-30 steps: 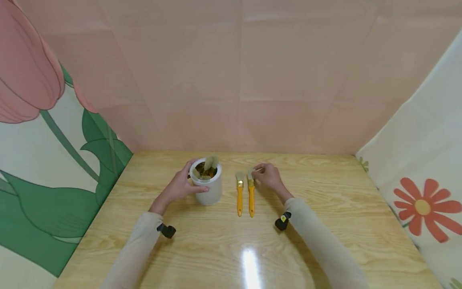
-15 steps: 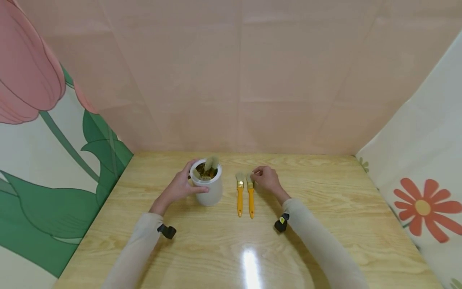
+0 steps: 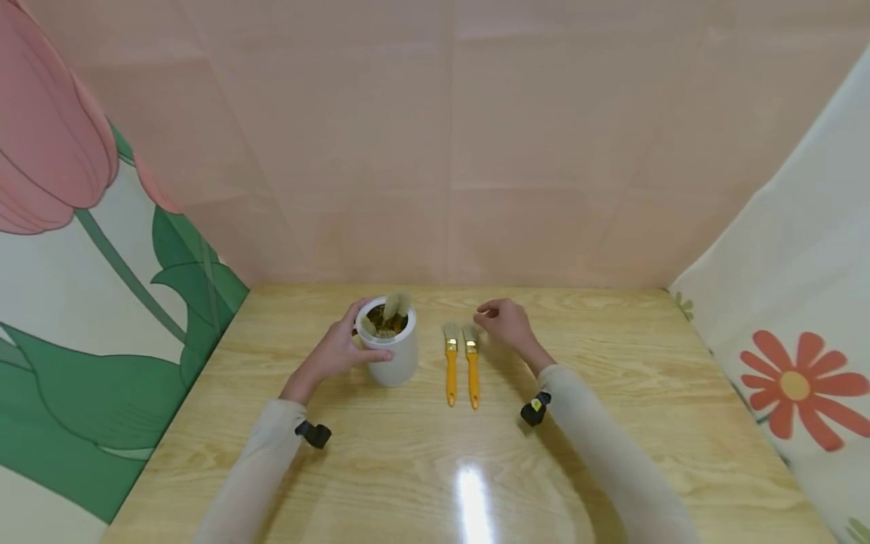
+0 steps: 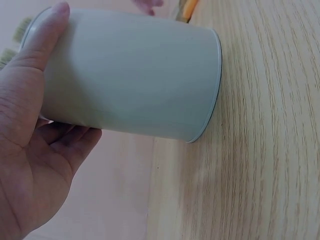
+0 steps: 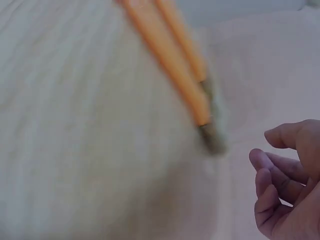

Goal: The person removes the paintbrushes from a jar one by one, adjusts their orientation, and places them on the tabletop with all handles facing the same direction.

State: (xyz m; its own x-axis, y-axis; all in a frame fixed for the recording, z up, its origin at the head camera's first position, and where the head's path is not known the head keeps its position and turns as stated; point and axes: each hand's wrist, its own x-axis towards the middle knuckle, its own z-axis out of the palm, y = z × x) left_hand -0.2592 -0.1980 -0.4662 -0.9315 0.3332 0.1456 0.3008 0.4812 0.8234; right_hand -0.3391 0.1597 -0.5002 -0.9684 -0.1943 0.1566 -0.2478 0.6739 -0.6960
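Observation:
My left hand [image 3: 334, 349] grips a white cylindrical canister [image 3: 397, 366], its thumb along the near side and its fingers round the back. Several brushes stand in the canister, and their pale bristles [image 3: 397, 305] show above the rim. Side by side to the right lie two paintbrushes with orange handles, a left paintbrush [image 3: 451, 374] and a right paintbrush [image 3: 473, 375], bristles pointing away from me. My right hand [image 3: 506, 323] hovers just beyond the right paintbrush's bristles. In the right wrist view its thumb and fingers are apart, loosely bent, with nothing between them.
The wooden table [image 3: 381, 468] carries a bright light reflection near its front. A pink backdrop [image 3: 442, 151] rises behind it. Flower-printed cloths hang at the left and right sides. A small black camera [image 3: 533, 410] sits on each wrist.
My right hand has lifted off the right paintbrush's bristles and moved slightly away. That paintbrush has shifted a little and lies nearly parallel to the other. My left hand keeps its grip.

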